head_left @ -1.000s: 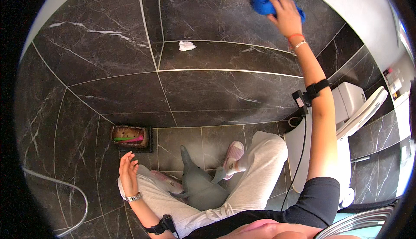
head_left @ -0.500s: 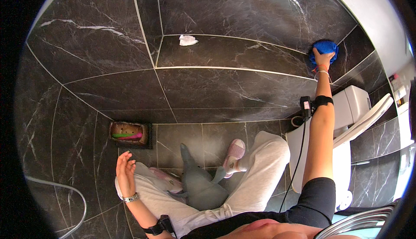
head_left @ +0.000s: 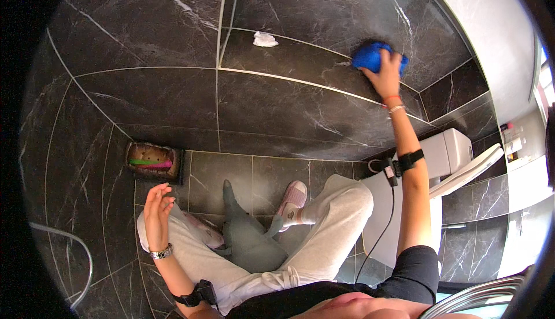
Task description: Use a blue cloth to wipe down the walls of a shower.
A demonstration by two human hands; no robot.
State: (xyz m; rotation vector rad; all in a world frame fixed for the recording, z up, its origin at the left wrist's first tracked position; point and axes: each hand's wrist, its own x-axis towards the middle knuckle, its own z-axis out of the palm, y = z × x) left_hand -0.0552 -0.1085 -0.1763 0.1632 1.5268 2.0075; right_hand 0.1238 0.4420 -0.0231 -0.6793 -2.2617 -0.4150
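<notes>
My right hand [head_left: 386, 77] is stretched far out and grips a bunched blue cloth [head_left: 369, 57]. The cloth lies against the dark marbled ledge [head_left: 306, 67] and the wall just behind it, towards the ledge's right part. Farther left on the same ledge lies a crumpled white tissue [head_left: 265, 39], apart from the cloth. Above my left knee my left hand [head_left: 156, 215] hovers with loosely bent fingers spread a little, holding nothing.
On the right stands a white toilet [head_left: 457, 151] with its lid raised. A framed recess [head_left: 151, 163] at left holds green and pink items. A grey shark-shaped thing [head_left: 254, 241] lies between my legs. A hose [head_left: 84, 249] curves at far left; a black cable [head_left: 381, 235] hangs from my right forearm.
My right hand has slid the blue cloth leftward along the ledge from its right corner. The view has shifted slightly; my left hand stays raised by the knee.
</notes>
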